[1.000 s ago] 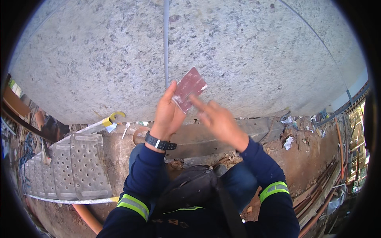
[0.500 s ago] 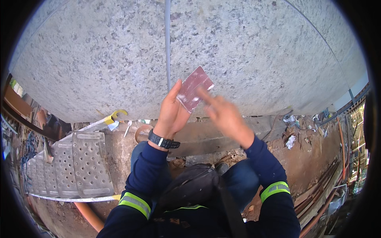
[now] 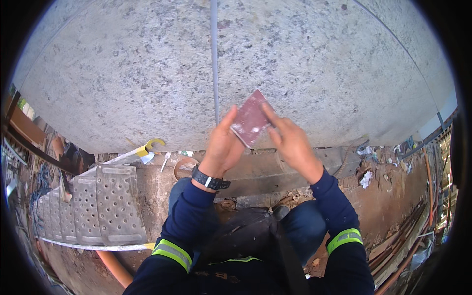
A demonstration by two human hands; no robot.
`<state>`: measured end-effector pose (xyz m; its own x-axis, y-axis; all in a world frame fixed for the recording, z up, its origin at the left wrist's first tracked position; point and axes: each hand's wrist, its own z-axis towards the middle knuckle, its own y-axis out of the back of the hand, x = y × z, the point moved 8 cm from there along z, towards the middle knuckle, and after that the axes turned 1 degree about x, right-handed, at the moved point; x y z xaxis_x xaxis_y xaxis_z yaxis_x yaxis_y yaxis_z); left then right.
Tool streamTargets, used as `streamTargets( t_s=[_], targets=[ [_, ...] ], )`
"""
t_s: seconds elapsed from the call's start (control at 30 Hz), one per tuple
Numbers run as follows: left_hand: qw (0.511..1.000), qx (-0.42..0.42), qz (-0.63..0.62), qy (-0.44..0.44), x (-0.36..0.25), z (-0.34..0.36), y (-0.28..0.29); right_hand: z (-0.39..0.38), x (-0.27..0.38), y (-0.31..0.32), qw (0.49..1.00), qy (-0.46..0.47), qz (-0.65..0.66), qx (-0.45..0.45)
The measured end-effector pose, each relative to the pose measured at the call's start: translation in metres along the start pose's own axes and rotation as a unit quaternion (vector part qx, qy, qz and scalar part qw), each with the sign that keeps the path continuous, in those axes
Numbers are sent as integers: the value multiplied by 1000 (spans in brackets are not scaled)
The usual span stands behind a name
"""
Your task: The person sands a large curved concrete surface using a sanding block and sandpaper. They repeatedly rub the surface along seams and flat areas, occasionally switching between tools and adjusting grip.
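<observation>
A small reddish-brown rectangular sheet, like sandpaper, is held up in front of a speckled grey stone wall. My left hand grips its lower left edge between thumb and fingers; a black wristwatch sits on that wrist. My right hand holds its right edge, index finger laid along the sheet. A vertical joint in the wall runs down to just left of the sheet.
A perforated metal scaffold plank lies lower left. Below the wall are a round bowl, a yellow-handled tool, reddish dirt ground with scraps and pipes at the right.
Both hands have shifted slightly right and up with the sheet, and the right hand has closed in onto its right edge.
</observation>
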<state>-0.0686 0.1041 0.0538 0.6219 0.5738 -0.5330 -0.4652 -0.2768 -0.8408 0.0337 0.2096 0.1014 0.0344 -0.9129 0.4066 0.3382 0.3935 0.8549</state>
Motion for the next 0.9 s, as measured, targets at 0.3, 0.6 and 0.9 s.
streamTargets(
  t_s=[0.3,0.6,0.9],
  targets=[
    [998,25,-16,-52,-13,2,-13,4,-9,25,966,98,225,-82],
    [952,-39,266,-149,-21,-6,-15,-9,-11,4,794,-40,602,70],
    [947,5,302,-108,-10,-2,-6,-7,-27,-13,862,-104,482,115]
  ],
)
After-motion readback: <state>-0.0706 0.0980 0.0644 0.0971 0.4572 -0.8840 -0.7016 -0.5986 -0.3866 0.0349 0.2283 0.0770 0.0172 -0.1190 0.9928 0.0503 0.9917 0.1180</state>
